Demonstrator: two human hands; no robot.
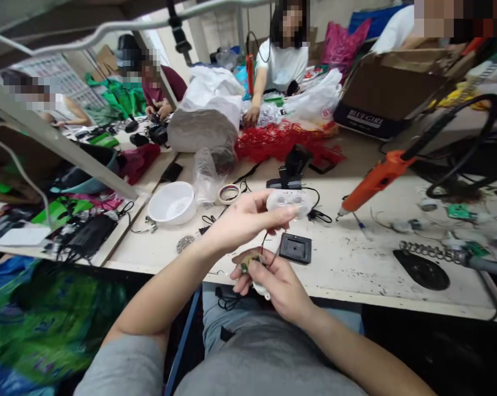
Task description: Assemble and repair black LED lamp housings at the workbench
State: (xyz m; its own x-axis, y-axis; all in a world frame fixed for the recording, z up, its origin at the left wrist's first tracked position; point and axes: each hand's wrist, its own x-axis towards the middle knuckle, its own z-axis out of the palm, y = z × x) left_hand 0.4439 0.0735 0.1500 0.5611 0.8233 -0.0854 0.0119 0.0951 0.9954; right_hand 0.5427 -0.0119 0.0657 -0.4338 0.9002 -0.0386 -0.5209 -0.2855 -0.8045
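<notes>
My left hand (248, 217) is closed on a whitish, see-through plastic casing (287, 198) with rounded ends, held above the bench. Lower and nearer my body, my right hand (283, 286) pinches a small circuit board (251, 264) with a green part on it. A white plastic piece (261, 290) shows beneath those fingers; whether it is joined to the board I cannot tell. Thin dark wires (265, 242) run up from the board towards the casing. Just beyond my right hand lies a black square frame (295, 248).
An orange electric screwdriver (374, 181) hangs at the right, near a coiled spring (432, 250) and black oval plate (421, 269). To the left are a white bowl (171, 203) and tape roll (229, 193). Red strands (273, 142) lie behind. Several people work across the bench.
</notes>
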